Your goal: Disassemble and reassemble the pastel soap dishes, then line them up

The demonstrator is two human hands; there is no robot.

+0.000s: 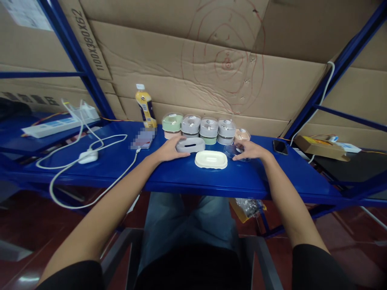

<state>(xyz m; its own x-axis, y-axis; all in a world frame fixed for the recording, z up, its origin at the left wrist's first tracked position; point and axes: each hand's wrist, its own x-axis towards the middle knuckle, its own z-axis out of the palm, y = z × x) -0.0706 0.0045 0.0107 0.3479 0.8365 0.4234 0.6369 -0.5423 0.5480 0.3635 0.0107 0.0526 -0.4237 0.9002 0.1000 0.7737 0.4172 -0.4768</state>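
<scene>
My left hand (pixel 171 150) grips the left end of a grey oval piece with a dark slot (pixel 190 145), its thumb along the near side. In front of me a cream oval dish (pixel 211 160) lies on the blue shelf, touched by neither hand. On the other side, my right hand (pixel 250 150) has its fingers and thumb around a clear plastic lid (pixel 231 152), low over the shelf surface. Behind these stand stacked oval boxes with clear lids, among them a green one (pixel 172 123), a grey one (pixel 209 128) and a peach one (pixel 242 135).
A yellow drink bottle (pixel 146 106) stands at the back left, near a phone-like slab (pixel 142 138) with a cable. White cables and a charger (pixel 88 156) lie left. A dark phone (pixel 280 147) rests at right. Blue posts and cardboard (pixel 145 52) bound the shelf.
</scene>
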